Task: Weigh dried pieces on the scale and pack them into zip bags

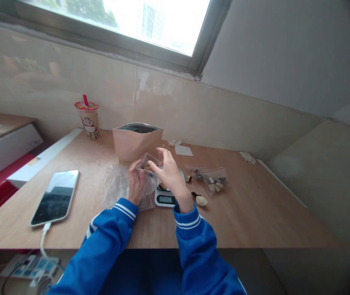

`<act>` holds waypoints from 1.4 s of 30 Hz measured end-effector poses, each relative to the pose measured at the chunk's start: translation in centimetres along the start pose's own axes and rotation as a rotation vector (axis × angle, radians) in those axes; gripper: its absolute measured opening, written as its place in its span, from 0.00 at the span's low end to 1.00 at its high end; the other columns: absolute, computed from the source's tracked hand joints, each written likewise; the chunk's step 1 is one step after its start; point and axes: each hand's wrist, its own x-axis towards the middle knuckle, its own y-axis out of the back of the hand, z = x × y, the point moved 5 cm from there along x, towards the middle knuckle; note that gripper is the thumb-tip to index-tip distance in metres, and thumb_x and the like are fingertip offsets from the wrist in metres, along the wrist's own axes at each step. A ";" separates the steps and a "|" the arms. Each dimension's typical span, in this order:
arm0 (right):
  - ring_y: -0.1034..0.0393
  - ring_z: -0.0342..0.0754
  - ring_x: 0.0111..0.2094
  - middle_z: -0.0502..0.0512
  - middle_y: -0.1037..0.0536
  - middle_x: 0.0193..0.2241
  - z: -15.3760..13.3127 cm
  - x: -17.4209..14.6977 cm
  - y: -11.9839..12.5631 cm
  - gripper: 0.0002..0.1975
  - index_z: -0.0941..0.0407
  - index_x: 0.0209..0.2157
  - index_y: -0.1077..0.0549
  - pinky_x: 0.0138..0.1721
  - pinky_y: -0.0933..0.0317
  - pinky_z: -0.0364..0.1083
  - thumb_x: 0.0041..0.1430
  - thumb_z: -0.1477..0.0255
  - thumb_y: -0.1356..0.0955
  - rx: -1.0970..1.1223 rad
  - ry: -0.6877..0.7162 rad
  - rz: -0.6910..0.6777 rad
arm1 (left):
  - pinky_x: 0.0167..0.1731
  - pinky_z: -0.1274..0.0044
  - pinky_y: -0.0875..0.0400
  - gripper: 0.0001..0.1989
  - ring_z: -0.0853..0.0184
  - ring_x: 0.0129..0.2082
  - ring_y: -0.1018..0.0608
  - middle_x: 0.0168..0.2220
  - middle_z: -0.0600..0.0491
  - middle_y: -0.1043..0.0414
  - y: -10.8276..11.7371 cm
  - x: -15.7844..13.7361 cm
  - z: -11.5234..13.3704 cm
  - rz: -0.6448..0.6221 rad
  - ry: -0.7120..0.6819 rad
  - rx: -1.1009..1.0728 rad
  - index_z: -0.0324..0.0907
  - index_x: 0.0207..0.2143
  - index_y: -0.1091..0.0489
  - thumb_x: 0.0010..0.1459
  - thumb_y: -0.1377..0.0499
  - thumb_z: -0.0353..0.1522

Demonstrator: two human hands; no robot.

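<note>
My left hand (136,182) is closed around the side of a small clear plastic bag (147,159). Some brownish pieces show inside it, too small to name. At the bag's mouth, the fingers of my right hand (168,170) are curved and apart, with the thumb close to the rim; I cannot tell if they touch it. Below the hands lies a small digital scale (166,200) with its display lit, partly covered by my right hand and wrist. Just right of the scale rest a pale shell-like piece with a dark end (201,200) and a smaller piece (188,179).
An upright kraft pouch (136,143) gapes behind my hands. Loose clear plastic (111,186) lies left, filled zip bags (216,182) right. A phone (56,196) on a cable and a drink cup (89,121) stand left. White scraps (184,150) lie near the wall.
</note>
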 end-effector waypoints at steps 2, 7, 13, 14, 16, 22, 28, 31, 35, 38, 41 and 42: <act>0.30 0.47 0.39 0.60 0.30 0.46 0.4 -0.2 1.2 0.13 0.57 0.45 0.32 0.42 0.34 0.47 0.61 0.66 0.36 0.011 0.022 0.124 | 0.58 0.61 0.41 0.19 0.60 0.57 0.33 0.56 0.42 0.36 0.1 0.0 0.1 0.005 0.012 0.030 0.44 0.57 0.41 0.66 0.52 0.38; 0.32 0.48 0.40 0.57 0.30 0.38 4.2 -2.6 2.0 0.10 0.55 0.37 0.32 0.44 0.35 0.48 0.65 0.70 0.42 -0.049 0.002 0.268 | 0.57 0.62 0.38 0.19 0.60 0.56 0.32 0.55 0.41 0.37 0.4 0.2 0.3 0.046 0.086 0.059 0.41 0.57 0.43 0.67 0.55 0.37; 0.39 0.54 0.54 0.65 0.31 0.50 8.2 -4.9 -2.9 0.14 0.59 0.49 0.33 0.55 0.42 0.56 0.64 0.70 0.41 -0.225 0.041 0.092 | 0.55 0.61 0.37 0.19 0.60 0.55 0.32 0.56 0.40 0.38 0.5 0.5 0.9 0.073 0.058 0.061 0.41 0.57 0.45 0.67 0.55 0.38; 0.40 0.55 0.55 0.66 0.32 0.51 8.3 -4.9 -3.5 0.16 0.60 0.50 0.34 0.56 0.43 0.57 0.64 0.70 0.41 -0.280 0.060 0.056 | 0.55 0.60 0.37 0.19 0.60 0.55 0.32 0.56 0.40 0.39 0.6 0.5 0.9 0.070 0.065 0.052 0.41 0.57 0.45 0.67 0.55 0.38; 0.39 0.57 0.53 0.67 0.30 0.49 8.6 -4.7 -4.4 0.16 0.61 0.50 0.33 0.54 0.42 0.58 0.63 0.70 0.40 -0.381 0.075 -0.014 | 0.55 0.59 0.37 0.19 0.59 0.55 0.31 0.56 0.39 0.39 0.6 0.5 0.9 0.073 0.085 0.033 0.40 0.57 0.45 0.67 0.55 0.38; 0.35 0.56 0.42 0.63 0.28 0.39 9.2 -4.6 -4.7 0.10 0.59 0.39 0.29 0.44 0.37 0.54 0.64 0.72 0.41 -0.552 0.058 -0.074 | 0.57 0.57 0.39 0.19 0.59 0.56 0.31 0.55 0.41 0.37 0.7 0.6 0.7 0.094 0.156 -0.068 0.42 0.57 0.45 0.67 0.57 0.40; 0.33 0.51 0.37 0.57 0.28 0.34 8.9 -4.3 -3.4 0.09 0.55 0.34 0.31 0.38 0.38 0.48 0.64 0.68 0.40 -0.329 0.002 0.091 | 0.58 0.56 0.41 0.19 0.60 0.56 0.32 0.56 0.42 0.39 0.6 0.5 0.7 0.085 0.162 -0.060 0.43 0.57 0.45 0.67 0.56 0.40; 0.33 0.47 0.35 0.54 0.29 0.32 7.2 -3.3 -0.9 0.11 0.55 0.33 0.32 0.38 0.38 0.46 0.65 0.64 0.39 -0.064 -0.046 0.374 | 0.57 0.57 0.39 0.19 0.60 0.55 0.31 0.55 0.42 0.38 0.5 0.4 0.6 0.073 0.171 -0.075 0.42 0.56 0.44 0.67 0.55 0.41; 0.34 0.44 0.37 0.54 0.28 0.36 3.5 -1.0 0.6 0.13 0.56 0.38 0.34 0.41 0.39 0.45 0.66 0.61 0.40 0.211 0.008 0.530 | 0.56 0.58 0.37 0.19 0.60 0.54 0.31 0.55 0.42 0.37 0.1 0.0 0.4 0.022 0.148 -0.086 0.41 0.56 0.43 0.67 0.55 0.40; 0.34 0.45 0.41 0.56 0.29 0.40 1.5 0.4 -0.5 0.14 0.56 0.42 0.35 0.45 0.39 0.45 0.66 0.60 0.40 0.267 0.092 0.415 | 0.56 0.60 0.38 0.19 0.61 0.55 0.32 0.56 0.41 0.38 -0.1 -0.2 0.2 -0.010 0.116 -0.068 0.41 0.56 0.44 0.67 0.54 0.38; 0.34 0.46 0.44 0.58 0.30 0.42 1.2 0.5 -2.2 0.15 0.56 0.44 0.35 0.48 0.39 0.47 0.65 0.60 0.39 0.261 0.146 0.264 | 0.55 0.60 0.37 0.19 0.60 0.55 0.32 0.56 0.41 0.39 -0.1 -0.2 0.2 -0.016 0.113 -0.061 0.41 0.57 0.44 0.67 0.54 0.38; 0.34 0.47 0.45 0.58 0.30 0.43 1.3 0.3 -2.6 0.15 0.56 0.45 0.34 0.49 0.39 0.47 0.66 0.60 0.40 0.257 0.151 0.225 | 0.55 0.60 0.36 0.19 0.59 0.56 0.32 0.56 0.40 0.39 0.0 -0.2 0.3 -0.014 0.117 -0.065 0.41 0.57 0.44 0.67 0.55 0.38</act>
